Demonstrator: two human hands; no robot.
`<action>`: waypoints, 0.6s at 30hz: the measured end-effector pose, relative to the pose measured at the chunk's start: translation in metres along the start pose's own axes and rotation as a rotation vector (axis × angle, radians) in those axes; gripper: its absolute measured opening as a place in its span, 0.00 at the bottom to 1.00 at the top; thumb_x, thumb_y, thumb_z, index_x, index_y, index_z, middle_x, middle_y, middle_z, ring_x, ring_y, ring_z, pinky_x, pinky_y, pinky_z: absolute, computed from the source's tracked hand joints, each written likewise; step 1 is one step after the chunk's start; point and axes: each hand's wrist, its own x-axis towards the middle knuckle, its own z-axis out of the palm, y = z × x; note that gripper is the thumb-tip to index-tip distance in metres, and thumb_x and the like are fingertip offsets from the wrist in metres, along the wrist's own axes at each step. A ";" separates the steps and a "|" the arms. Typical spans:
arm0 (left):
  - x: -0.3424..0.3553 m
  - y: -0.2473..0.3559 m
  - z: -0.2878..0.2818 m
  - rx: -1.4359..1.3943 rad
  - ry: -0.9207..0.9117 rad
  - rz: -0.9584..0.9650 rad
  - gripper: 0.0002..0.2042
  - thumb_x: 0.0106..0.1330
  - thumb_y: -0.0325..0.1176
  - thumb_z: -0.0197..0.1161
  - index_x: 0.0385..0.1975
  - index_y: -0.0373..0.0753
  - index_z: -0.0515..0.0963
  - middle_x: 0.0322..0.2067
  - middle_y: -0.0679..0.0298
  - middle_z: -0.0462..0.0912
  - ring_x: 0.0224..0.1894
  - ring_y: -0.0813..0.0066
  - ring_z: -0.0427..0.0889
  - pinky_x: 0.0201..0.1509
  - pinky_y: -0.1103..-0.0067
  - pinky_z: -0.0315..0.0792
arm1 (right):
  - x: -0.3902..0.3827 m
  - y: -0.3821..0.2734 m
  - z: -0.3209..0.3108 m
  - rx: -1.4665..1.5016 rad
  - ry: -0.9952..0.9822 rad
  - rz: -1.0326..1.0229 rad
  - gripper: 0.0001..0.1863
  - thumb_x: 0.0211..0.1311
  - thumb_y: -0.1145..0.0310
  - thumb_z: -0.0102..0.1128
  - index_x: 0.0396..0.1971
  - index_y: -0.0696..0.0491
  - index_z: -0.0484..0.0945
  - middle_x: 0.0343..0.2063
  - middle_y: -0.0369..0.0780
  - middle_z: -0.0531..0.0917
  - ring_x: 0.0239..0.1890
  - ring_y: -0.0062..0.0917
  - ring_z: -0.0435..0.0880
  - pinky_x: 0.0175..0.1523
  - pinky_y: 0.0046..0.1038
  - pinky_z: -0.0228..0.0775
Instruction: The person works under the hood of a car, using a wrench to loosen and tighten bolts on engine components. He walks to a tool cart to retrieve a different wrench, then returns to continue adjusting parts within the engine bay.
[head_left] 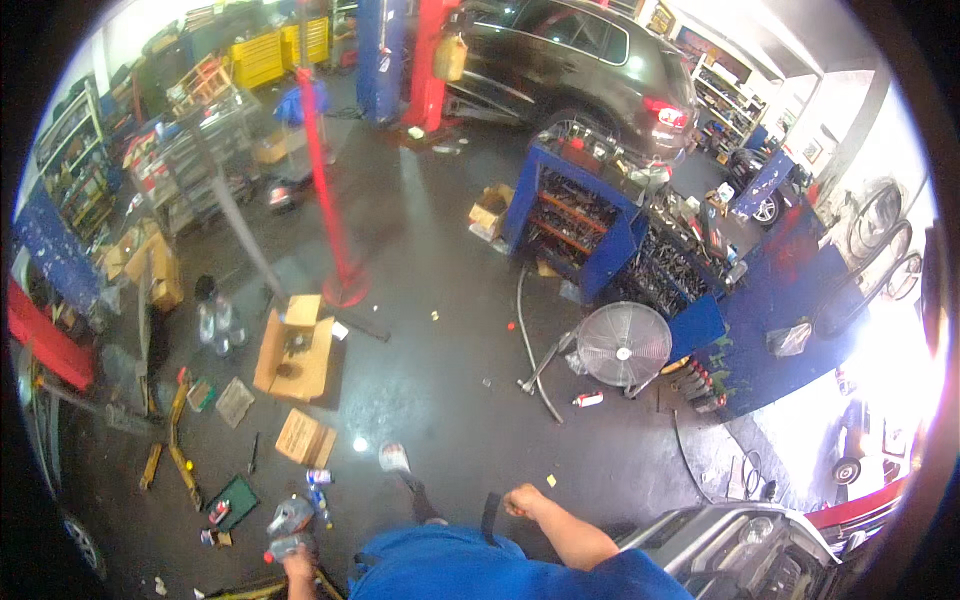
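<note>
My left hand (298, 567) grips a grey power tool (290, 525) with a red part, at the bottom left over the floor. My right hand (525, 500) is held out at the lower centre with its fingers curled; what they hold, if anything, is too small to tell. A dark strip (491, 515) shows just left of it. My blue shirt (500, 565) fills the lower middle. Near the tool lie small cans (320, 477) and a green tray (235, 505). An engine bay (750, 555) of a vehicle is at the lower right.
Open boxes (295, 390), yellow bars (180, 450) and a red stand (345, 285) stand or lie on the floor (420, 370). A fan (620, 345), a hose (545, 400) and blue tool carts (540, 200) are right of centre. A dark car (560, 70) is behind.
</note>
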 end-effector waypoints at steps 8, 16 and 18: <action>0.251 0.255 0.092 0.631 -0.123 0.109 0.22 0.74 0.45 0.63 0.34 0.27 0.85 0.38 0.42 0.90 0.46 0.53 0.90 0.47 0.58 0.81 | 0.011 -0.047 -0.108 -0.361 0.089 -0.027 0.08 0.57 0.60 0.68 0.25 0.47 0.84 0.23 0.40 0.87 0.28 0.38 0.88 0.32 0.44 0.77; 0.388 0.631 0.260 0.402 -0.214 0.378 0.30 0.75 0.56 0.60 0.49 0.27 0.86 0.48 0.37 0.88 0.57 0.40 0.86 0.63 0.57 0.76 | 0.165 -0.239 -0.257 1.191 0.555 0.429 0.08 0.73 0.74 0.62 0.34 0.62 0.79 0.28 0.49 0.85 0.21 0.32 0.83 0.24 0.35 0.79; 0.421 0.714 0.299 0.398 -0.312 0.439 0.30 0.75 0.56 0.61 0.49 0.27 0.85 0.48 0.37 0.88 0.58 0.40 0.85 0.64 0.58 0.76 | 0.222 -0.302 -0.306 1.269 0.576 0.358 0.06 0.73 0.74 0.61 0.38 0.62 0.80 0.31 0.49 0.87 0.24 0.31 0.84 0.24 0.32 0.76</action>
